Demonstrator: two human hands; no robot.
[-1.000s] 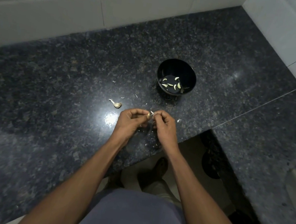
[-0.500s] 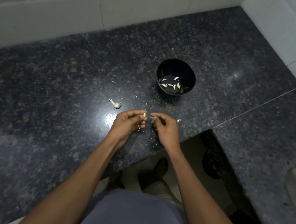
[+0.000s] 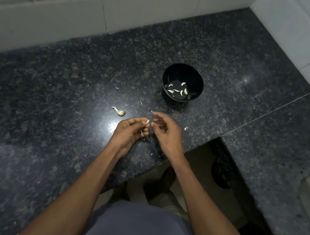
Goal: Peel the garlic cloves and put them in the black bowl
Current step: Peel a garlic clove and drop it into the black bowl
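My left hand [image 3: 129, 131] pinches a small pale garlic clove [image 3: 147, 121] at its fingertips, with shreds of skin hanging below. Just to its right, my right hand [image 3: 164, 134] has thumb and forefinger pinched on a thin bit of garlic skin [image 3: 151, 114] right above the clove. Farther back and slightly right on the counter stands the black bowl [image 3: 197, 77], holding several peeled cloves [image 3: 178, 90]. One unpeeled clove [image 3: 120, 112] lies on the counter left of my hands.
The dark speckled granite counter [image 3: 52, 102] meets white tiled walls [image 3: 127, 2] at the back and right. Scraps of skin [image 3: 185, 128] lie around my hands. The counter edge cuts in below my hands, with floor and my feet beneath.
My hands have drawn slightly apart. The right hand has lifted up and away from the clove with a strip of skin, while the left keeps hold of the clove.
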